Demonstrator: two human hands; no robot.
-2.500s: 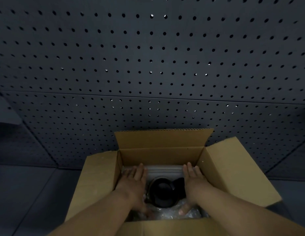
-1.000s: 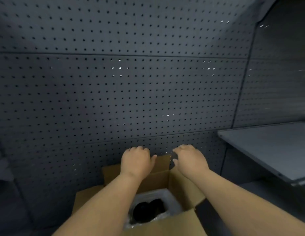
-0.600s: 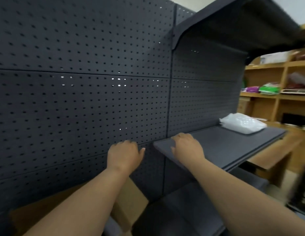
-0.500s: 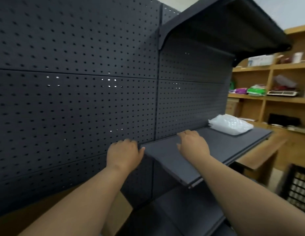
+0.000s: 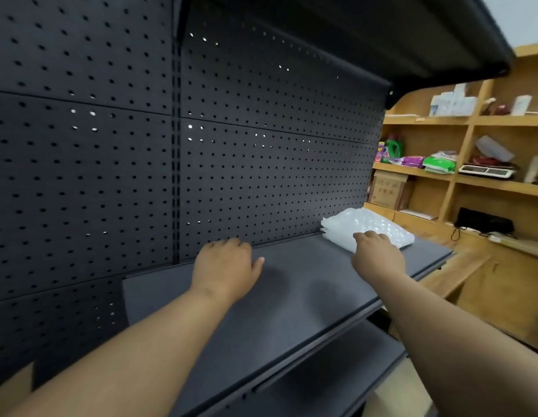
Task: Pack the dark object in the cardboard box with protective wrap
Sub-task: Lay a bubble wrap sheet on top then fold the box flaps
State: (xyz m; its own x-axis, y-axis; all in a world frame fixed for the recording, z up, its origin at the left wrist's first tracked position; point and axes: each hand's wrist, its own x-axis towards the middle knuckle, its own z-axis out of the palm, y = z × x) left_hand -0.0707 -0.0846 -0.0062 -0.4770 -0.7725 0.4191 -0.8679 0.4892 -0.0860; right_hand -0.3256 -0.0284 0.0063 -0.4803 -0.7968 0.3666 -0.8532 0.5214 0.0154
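A folded stack of white bubble wrap (image 5: 373, 225) lies at the far right end of a dark metal shelf (image 5: 292, 284). My right hand (image 5: 377, 255) reaches over the shelf, fingertips touching the near edge of the wrap, without a grip on it. My left hand (image 5: 225, 267) hovers palm down over the middle of the shelf, fingers loosely curled, holding nothing. Only a tan corner of the cardboard box (image 5: 12, 386) shows at the bottom left. The dark object is out of view.
A dark pegboard wall (image 5: 111, 161) backs the shelf, with a canopy overhead and a lower shelf (image 5: 337, 371) beneath. To the right stand wooden shelves (image 5: 472, 176) with packages, a scale and a small carton.
My view swung up and right, away from the box, to the shelf. Both hands left the box; my right hand travelled along the shelf to the bubble wrap.
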